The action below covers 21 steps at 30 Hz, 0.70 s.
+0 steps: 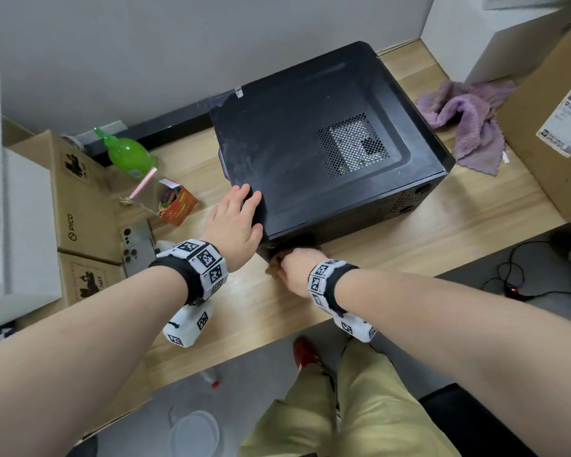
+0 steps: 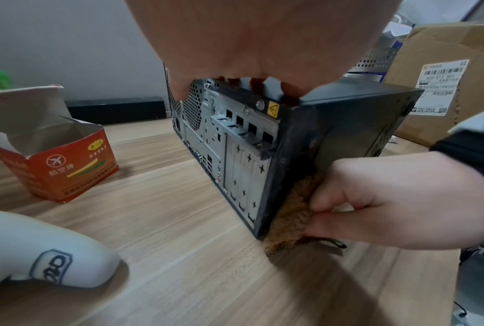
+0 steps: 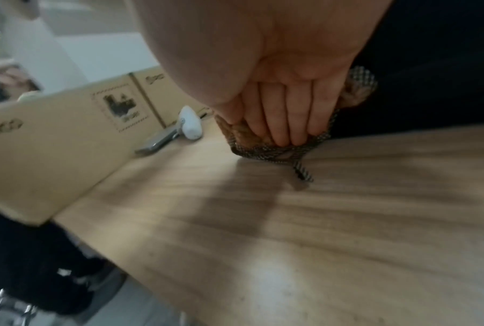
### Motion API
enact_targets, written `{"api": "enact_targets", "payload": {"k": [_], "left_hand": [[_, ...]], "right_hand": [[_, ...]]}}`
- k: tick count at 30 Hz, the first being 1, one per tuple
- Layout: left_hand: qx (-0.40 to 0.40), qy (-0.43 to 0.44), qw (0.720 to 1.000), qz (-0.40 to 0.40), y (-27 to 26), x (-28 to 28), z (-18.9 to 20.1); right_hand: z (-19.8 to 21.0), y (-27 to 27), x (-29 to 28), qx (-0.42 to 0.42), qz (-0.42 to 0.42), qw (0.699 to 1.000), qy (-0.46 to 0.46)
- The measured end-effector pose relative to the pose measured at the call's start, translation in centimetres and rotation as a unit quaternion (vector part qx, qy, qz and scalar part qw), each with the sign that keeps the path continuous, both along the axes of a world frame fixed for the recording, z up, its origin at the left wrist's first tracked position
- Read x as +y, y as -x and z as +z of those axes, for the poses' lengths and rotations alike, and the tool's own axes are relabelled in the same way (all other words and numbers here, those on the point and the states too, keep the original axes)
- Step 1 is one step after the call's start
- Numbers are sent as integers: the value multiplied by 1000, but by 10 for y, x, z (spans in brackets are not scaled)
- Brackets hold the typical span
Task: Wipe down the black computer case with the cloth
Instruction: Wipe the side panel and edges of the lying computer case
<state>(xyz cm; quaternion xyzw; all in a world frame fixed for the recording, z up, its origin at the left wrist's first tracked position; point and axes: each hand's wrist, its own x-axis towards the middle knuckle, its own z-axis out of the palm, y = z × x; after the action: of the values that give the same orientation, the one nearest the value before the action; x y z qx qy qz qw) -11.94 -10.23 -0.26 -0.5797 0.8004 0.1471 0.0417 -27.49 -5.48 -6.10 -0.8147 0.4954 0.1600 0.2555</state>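
Observation:
The black computer case (image 1: 310, 143) lies on its side on the wooden desk (image 1: 409, 245), its metal rear panel (image 2: 235, 154) facing left. My left hand (image 1: 238, 219) sits on the near-left top corner, with fingertips (image 2: 257, 85) hooked over the rear edge. My right hand (image 1: 294, 268) grips a bunched brown cloth (image 1: 272, 262) and presses it against the case's near side panel (image 2: 346, 123), low at the rear corner. From the left wrist the cloth (image 2: 291, 209) touches the desk beside the right hand (image 2: 374, 198). The right wrist view shows fingers (image 3: 277, 123) wrapped over the cloth (image 3: 243, 132).
A purple towel (image 1: 468, 127) lies right of the case, beside a large cardboard box (image 1: 557, 127). On the left are a green spray bottle (image 1: 126, 153), an open orange carton (image 1: 175, 202), a phone (image 1: 136, 245) and stacked boxes (image 1: 80, 199). The desk's front edge (image 1: 244, 354) is close.

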Motion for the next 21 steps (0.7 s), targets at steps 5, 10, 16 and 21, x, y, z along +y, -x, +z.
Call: {"api": "enact_targets", "payload": {"k": [5,10,16,21], "left_hand": [[-4,7,1000,-8,-1,-1,0],[-5,3,1000,-7,-3,-1,3],[-2,-5,1000,-10,-6,-1,5],[11,-12,1000,-6,-7,-1,5]], "right_hand": [[15,68,-12,24,26,999,4],[33,140,-18,150,37,987,52],[16,87,-18,124,58,991,-7],[11,-4,-10,68,97,993,-30]]}}
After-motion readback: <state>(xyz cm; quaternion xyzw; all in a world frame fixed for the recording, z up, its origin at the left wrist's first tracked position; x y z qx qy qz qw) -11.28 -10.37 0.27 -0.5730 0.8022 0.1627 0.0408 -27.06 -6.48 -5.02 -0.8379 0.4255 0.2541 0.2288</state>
